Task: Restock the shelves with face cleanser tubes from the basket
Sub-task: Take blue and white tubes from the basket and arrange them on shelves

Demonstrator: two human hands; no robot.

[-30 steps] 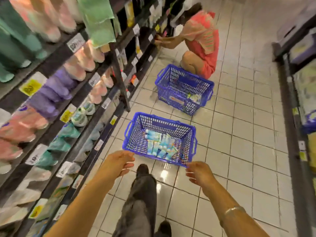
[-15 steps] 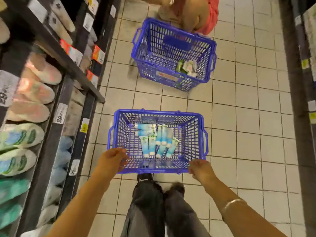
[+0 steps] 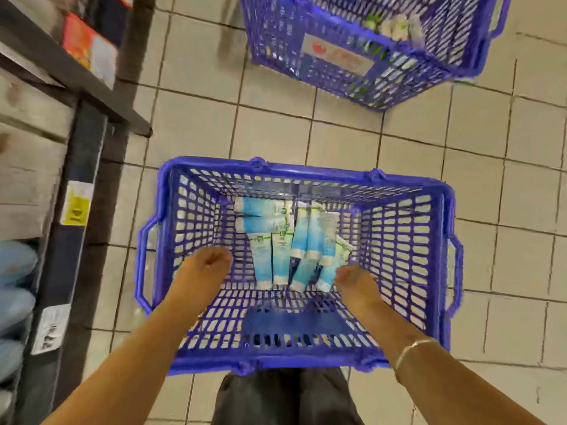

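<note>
Inside basket [image 3: 399, 240], hands [image 3: 205, 265] now lower.

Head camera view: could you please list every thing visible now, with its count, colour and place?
near basket: one, blue, on the floor in front of the person.
face cleanser tubes: about nine, light blue and white, on the near basket's bottom.
far basket: one, blue, on the floor beyond, some blurred items inside.
shelves: dark, at left, with blurred products and price tags.
floor tiles: cream.
bracelet: one, pale, on the right wrist.
left hand: inside the near basket, holding nothing.
right hand: inside the near basket, beside the tubes.
</note>
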